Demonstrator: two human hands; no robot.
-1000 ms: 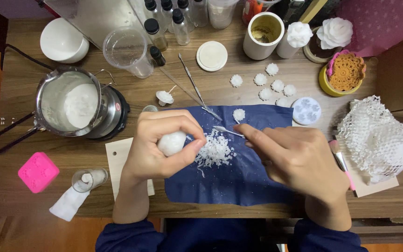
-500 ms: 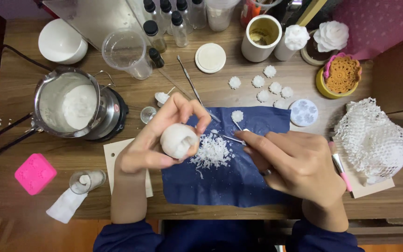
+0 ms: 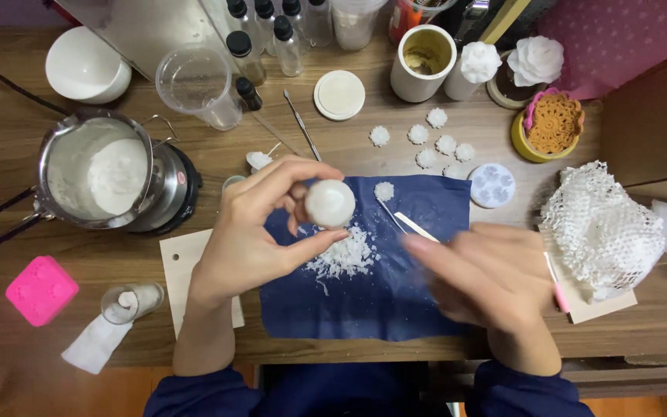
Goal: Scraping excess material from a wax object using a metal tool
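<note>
Steel pot [image 3: 79, 166] holds white wax [image 3: 117, 174].

My two bare hands, left hand [image 3: 252, 235] and right hand [image 3: 488, 278], and forearms emerge from dark navy sleeves [image 3: 194, 390] pushed up, with no gloves or wristwatch worn.

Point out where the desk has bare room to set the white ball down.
Bare wood lies between the pink mould and the pot, and the blue cloth is free along its near edge. The far edge, around the bottles, is crowded.
</note>
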